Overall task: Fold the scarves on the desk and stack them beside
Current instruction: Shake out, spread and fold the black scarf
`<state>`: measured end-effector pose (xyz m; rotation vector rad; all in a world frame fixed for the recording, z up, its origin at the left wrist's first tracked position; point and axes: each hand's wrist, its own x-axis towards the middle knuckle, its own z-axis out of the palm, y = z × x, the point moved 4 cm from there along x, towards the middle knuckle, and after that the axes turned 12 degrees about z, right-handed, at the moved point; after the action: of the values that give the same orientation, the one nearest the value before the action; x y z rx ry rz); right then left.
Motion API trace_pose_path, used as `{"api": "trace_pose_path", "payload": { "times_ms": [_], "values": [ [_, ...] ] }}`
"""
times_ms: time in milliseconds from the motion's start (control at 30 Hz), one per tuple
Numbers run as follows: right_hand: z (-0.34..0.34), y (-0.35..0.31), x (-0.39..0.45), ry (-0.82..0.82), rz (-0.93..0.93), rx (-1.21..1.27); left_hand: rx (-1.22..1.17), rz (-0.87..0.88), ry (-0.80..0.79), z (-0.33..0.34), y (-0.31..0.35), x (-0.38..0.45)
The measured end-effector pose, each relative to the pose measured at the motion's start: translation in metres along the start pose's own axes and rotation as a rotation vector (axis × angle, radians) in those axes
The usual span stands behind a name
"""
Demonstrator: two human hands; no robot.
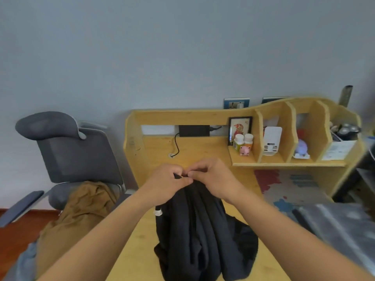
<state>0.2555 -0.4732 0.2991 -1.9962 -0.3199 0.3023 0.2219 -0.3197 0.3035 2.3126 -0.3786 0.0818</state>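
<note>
Both your hands meet over the middle of the wooden bench (205, 151), each pinching the top edge of the black scarf (203, 230). Your left hand (166, 182) has its fingers curled in, thumb and fingertips closed tight on the cloth; a bit of black fabric shows between them. Your right hand (211, 177) sits just beside it, touching it at the fingertips, its grip likewise clamped on the same gathered edge. The scarf hangs down from the two grips in long loose folds, and its lower part lies bunched on the bench toward you. A small white tag (158, 212) shows at the scarf's left edge, below your left wrist. Left of the scarf, off the bench, a brown cloth (81, 216) is draped over the seat of the grey chair (77, 155). Right of the scarf, a patterned cloth (288, 187) lies on the bench under the shelf (288, 164).
</note>
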Motion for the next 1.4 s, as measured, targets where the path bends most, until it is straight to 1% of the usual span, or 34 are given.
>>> {"api": "trace_pose_path", "payload": {
  "times_ms": [67,167,233,333,400,467,567,633,667,800,867,933,1033,1100,1133,1200,1300,1367,1400],
  "values": [
    [-0.005,0.004,-0.004,-0.008,0.007,-0.008,0.041,0.032,-0.047,0.004,0.005,0.004],
    [-0.015,0.012,-0.009,-0.002,-0.021,-0.158,0.125,0.086,-0.170,0.004,0.015,0.009],
    [-0.021,0.021,-0.014,-0.039,-0.028,-0.259,0.191,0.118,-0.162,0.000,0.025,0.013],
    [-0.032,0.031,-0.021,-0.124,0.000,-0.448,0.337,0.182,-0.075,-0.009,0.044,0.019],
    [-0.046,0.036,-0.023,-0.128,0.047,-0.534,0.386,0.207,0.000,-0.018,0.052,0.023],
    [-0.065,0.043,-0.024,-0.080,0.099,-0.569,0.393,0.202,0.111,-0.031,0.055,0.026],
    [-0.097,0.054,-0.026,0.036,0.162,-0.594,0.429,0.170,0.283,-0.057,0.054,0.032],
    [-0.117,0.057,-0.028,0.093,0.171,-0.565,0.449,0.156,0.357,-0.075,0.053,0.037],
    [-0.125,0.056,-0.030,0.091,0.158,-0.526,0.454,0.154,0.381,-0.084,0.053,0.040],
    [-0.139,0.048,-0.040,-0.010,0.108,-0.287,0.442,0.124,0.491,-0.112,0.054,0.051],
    [-0.138,0.048,-0.045,-0.017,0.080,-0.179,0.414,0.100,0.553,-0.124,0.051,0.056],
    [-0.131,0.055,-0.049,-0.027,0.040,-0.180,0.394,0.085,0.617,-0.133,0.048,0.060],
    [-0.106,0.080,-0.051,-0.035,0.037,-0.314,0.355,0.081,0.683,-0.136,0.045,0.062],
    [-0.085,0.097,-0.051,0.030,0.009,-0.379,0.340,0.084,0.651,-0.128,0.041,0.063],
    [-0.078,0.107,-0.048,0.068,0.013,-0.363,0.343,0.086,0.616,-0.123,0.038,0.063],
    [-0.077,0.129,-0.036,0.156,0.112,-0.241,0.381,0.073,0.538,-0.113,0.027,0.062],
    [-0.109,0.149,-0.012,0.353,0.269,-0.101,0.530,0.020,0.422,-0.109,0.000,0.060],
    [-0.136,0.146,-0.002,0.426,0.326,-0.054,0.595,-0.030,0.325,-0.104,-0.022,0.057],
    [-0.147,0.141,0.001,0.440,0.323,-0.068,0.615,-0.050,0.266,-0.100,-0.033,0.055]
  ]
}}
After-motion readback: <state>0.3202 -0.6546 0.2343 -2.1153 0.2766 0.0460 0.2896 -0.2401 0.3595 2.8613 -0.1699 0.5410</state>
